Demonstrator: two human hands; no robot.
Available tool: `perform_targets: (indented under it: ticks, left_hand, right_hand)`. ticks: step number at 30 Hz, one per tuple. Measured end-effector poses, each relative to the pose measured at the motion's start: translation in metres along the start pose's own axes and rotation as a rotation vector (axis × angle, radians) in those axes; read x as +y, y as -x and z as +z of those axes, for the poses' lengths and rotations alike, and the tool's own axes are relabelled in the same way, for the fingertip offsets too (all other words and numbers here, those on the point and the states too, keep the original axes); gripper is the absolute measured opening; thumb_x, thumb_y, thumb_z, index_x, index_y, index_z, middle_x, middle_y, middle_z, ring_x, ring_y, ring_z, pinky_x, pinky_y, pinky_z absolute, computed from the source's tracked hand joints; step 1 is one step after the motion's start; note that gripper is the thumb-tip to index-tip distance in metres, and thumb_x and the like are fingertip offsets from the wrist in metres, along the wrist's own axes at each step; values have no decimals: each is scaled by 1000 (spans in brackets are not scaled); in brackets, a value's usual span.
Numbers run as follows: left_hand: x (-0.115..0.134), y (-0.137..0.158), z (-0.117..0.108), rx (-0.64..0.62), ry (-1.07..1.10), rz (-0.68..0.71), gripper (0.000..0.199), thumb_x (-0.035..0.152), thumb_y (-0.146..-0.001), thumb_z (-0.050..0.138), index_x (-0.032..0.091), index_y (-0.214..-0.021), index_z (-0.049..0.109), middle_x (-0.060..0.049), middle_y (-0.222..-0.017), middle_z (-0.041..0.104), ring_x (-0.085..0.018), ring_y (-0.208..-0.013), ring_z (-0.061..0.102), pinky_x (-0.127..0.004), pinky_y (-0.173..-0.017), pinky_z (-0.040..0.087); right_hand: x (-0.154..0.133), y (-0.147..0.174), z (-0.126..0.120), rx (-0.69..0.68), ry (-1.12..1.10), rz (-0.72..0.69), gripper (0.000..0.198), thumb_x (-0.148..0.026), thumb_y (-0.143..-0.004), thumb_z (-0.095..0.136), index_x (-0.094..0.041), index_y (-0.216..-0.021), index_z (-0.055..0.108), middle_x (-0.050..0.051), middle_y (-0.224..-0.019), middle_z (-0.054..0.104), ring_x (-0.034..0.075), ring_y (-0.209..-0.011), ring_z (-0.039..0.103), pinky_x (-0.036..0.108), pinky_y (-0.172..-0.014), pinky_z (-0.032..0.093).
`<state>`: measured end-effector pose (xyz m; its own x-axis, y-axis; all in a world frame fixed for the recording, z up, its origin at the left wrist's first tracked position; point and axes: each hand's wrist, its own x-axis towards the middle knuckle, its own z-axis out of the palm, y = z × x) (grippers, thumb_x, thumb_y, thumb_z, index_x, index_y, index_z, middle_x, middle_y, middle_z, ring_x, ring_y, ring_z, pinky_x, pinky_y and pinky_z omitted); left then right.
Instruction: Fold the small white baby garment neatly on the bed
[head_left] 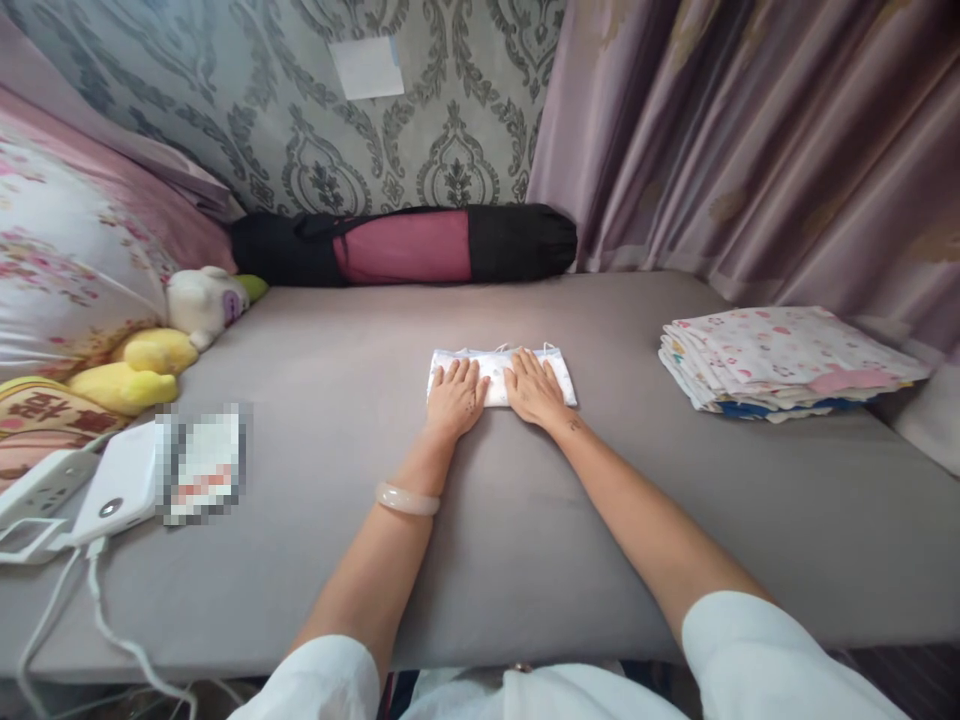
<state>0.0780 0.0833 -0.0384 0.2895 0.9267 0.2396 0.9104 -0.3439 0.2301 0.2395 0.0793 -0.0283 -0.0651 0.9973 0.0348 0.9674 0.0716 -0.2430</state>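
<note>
Both arms stretched straight out over grey bed (525, 520), palms down. Left hand (454, 397) and right hand (534, 388) flat side by side on small folded white cloth (495, 372), mid-mattress. Fingers extended, slightly fanned, pressing down, not pinching anything. Pale bangle (406, 499) on left wrist. Stack of folded printed cloths (780, 360) well off to right, plush toys (161, 345) far left.

Folded cloth stack (787, 362) right; black-pink roll bag (405, 245) by wall; plush toys (161, 345), white charger (120, 485) left.
</note>
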Motion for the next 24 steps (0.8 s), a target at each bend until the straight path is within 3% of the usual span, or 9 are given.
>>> perform_targets:
  ticks: [5, 12, 18, 24]
  left_hand:
    - [4, 0, -8, 6, 45, -19, 47, 37, -99, 28, 15, -136, 48, -13, -144, 47, -28, -137, 38, -51, -115, 24]
    - [-8, -5, -8, 268, 216, -81, 40, 30, -97, 33, 15, -126, 55, -14, -133, 58, -25, -132, 45, -44, -113, 31]
    - [-24, -11, -4, 434, 446, -266, 36, 29, -93, 37, 14, -115, 61, -15, -115, 67, -25, -109, 62, -39, -98, 48]
    - [-31, -13, -3, 527, 708, -417, 32, 33, -90, 41, 17, -107, 64, -11, -109, 69, -23, -103, 64, -37, -93, 50]
  right_hand:
    - [-7, -1, -8, -25, -26, 20, 57, -34, -101, 18, -7, -149, 30, 13, -158, 25, 22, -146, 18, 43, -119, 11]
    - [-41, -2, -7, 32, -80, -37, 54, -37, -100, 23, -14, -147, 37, 12, -156, 30, 26, -145, 21, 51, -116, 16]
    - [-43, 1, 6, 128, -54, -46, 51, -35, -99, 29, -15, -144, 42, 13, -153, 36, 27, -143, 25, 52, -115, 14]
    - [-45, -1, 0, 59, -58, -22, 52, -35, -99, 28, -14, -144, 41, 13, -154, 34, 27, -143, 24, 54, -114, 15]
